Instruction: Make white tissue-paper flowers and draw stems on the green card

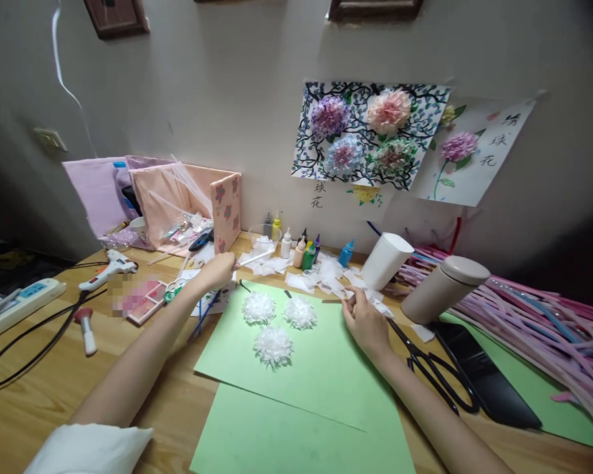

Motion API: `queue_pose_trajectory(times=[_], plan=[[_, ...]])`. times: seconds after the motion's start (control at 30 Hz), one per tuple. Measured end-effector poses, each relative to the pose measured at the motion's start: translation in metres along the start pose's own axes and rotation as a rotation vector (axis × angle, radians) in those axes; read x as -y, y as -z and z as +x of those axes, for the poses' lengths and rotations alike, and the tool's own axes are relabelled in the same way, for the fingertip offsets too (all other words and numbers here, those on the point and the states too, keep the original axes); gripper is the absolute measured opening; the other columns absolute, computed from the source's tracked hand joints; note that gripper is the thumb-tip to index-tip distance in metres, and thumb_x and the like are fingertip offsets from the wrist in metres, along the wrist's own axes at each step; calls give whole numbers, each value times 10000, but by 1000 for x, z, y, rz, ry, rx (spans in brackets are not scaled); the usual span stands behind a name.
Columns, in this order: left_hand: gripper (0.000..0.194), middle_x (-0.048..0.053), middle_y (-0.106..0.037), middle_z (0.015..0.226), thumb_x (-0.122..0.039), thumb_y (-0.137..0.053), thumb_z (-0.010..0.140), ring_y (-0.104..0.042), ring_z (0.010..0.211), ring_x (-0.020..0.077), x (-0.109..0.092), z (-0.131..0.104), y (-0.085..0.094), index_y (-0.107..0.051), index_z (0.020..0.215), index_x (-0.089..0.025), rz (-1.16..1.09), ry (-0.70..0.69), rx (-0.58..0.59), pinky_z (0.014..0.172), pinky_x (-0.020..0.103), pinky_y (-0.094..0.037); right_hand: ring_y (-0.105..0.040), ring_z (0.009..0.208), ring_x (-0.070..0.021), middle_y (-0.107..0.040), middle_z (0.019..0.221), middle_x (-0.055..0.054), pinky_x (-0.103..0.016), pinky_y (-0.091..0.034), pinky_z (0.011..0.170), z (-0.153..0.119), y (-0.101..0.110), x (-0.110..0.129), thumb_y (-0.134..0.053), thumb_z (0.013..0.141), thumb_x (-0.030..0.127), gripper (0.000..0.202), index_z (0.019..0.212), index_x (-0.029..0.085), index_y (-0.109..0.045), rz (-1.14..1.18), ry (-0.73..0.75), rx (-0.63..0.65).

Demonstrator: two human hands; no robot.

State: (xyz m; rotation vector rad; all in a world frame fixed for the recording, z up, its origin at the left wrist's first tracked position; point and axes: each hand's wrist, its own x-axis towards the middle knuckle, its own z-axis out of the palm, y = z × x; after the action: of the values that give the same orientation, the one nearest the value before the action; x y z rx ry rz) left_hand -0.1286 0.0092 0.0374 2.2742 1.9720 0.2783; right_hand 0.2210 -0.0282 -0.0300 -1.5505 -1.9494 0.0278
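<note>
My left hand (218, 271) is closed on a thin white stick (255, 257) that points right, over the paper scraps behind the green sheet. My right hand (363, 319) rests at the sheet's right back corner, fingers closed on the end of a thin brown strip (332, 301). On the green sheet (326, 368) sit three white fluffy paper flowers: one at the back left (257, 307), one at the back right (299, 312) and one in front (273, 346). Two small dark strips lie near the sheet's back edge.
Black scissors (435, 372) and a black phone (489, 378) lie to the right. Behind stand small paint bottles (308, 257), a white roll (386, 260) and a beige cup (445, 288). At left are a glue gun (109, 268), a brush (85, 331) and a power strip (22, 306).
</note>
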Motion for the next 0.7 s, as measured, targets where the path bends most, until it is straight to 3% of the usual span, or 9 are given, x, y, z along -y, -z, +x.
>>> queue_pose_trajectory(times=[0.07,0.1,0.2,0.3,0.37,0.47,0.57,0.63,0.7], plan=[[229,100,-618,870,-320,-363,872,-570,789,209,-23,-10,13,-521,859,-155,-70,-66,-55,649,284,-394,-533,632,-195,-560,728,-33,-287,-366,562,1,6,14,-436,834,321,306,1098,169,-466,255,-70,61],[228,85,-613,874,-330,-348,884,-564,772,194,-38,-17,17,-502,885,-162,-144,-121,-86,643,277,-394,-509,615,-174,-531,705,-10,-277,-370,561,2,10,22,-462,823,356,331,1104,181,-456,433,-86,155],[177,45,-600,867,-334,-410,876,-539,748,156,-89,-38,16,-482,908,-176,-301,-382,-26,646,254,-393,-465,611,-135,-494,729,4,-247,-369,546,0,22,49,-565,752,416,426,1097,195,-451,969,-81,458],[178,49,-584,820,-306,-398,890,-517,739,157,-129,-56,4,-509,872,-168,-275,-537,-19,642,261,-377,-383,548,-109,-421,655,20,-235,-320,501,-5,33,71,-508,794,445,285,930,194,-507,1189,-147,409],[210,61,-568,809,-258,-349,907,-502,755,165,-144,-65,-1,-518,837,-155,-224,-608,-62,683,285,-370,-362,529,-109,-371,603,27,-234,-306,489,-11,42,78,-377,870,433,272,830,193,-499,1232,-243,396],[213,53,-568,801,-162,-327,892,-486,752,158,-151,-76,-1,-531,832,-160,-229,-716,26,708,289,-359,-361,499,-104,-412,602,29,-239,-312,483,-24,62,75,-409,865,380,207,905,197,-497,1250,-156,595],[176,16,-583,770,-114,-379,840,-488,709,132,-142,-82,9,-535,795,-183,-339,-786,347,658,243,-366,-455,625,-142,-496,729,-21,-283,-382,571,-41,84,55,-439,857,383,209,887,205,-545,1113,-33,767],[181,0,-574,713,-149,-390,839,-477,634,112,-131,-84,16,-524,722,-183,-411,-782,559,601,219,-369,-459,598,-144,-503,734,-30,-289,-384,545,-49,96,35,-467,834,395,217,817,207,-574,1096,-39,729],[255,0,-588,700,-231,-349,884,-501,621,107,-122,-87,18,-530,711,-184,-476,-701,656,599,210,-387,-436,543,-136,-500,704,-22,-277,-353,491,-53,100,15,-469,819,412,217,789,216,-556,1136,-116,523]])
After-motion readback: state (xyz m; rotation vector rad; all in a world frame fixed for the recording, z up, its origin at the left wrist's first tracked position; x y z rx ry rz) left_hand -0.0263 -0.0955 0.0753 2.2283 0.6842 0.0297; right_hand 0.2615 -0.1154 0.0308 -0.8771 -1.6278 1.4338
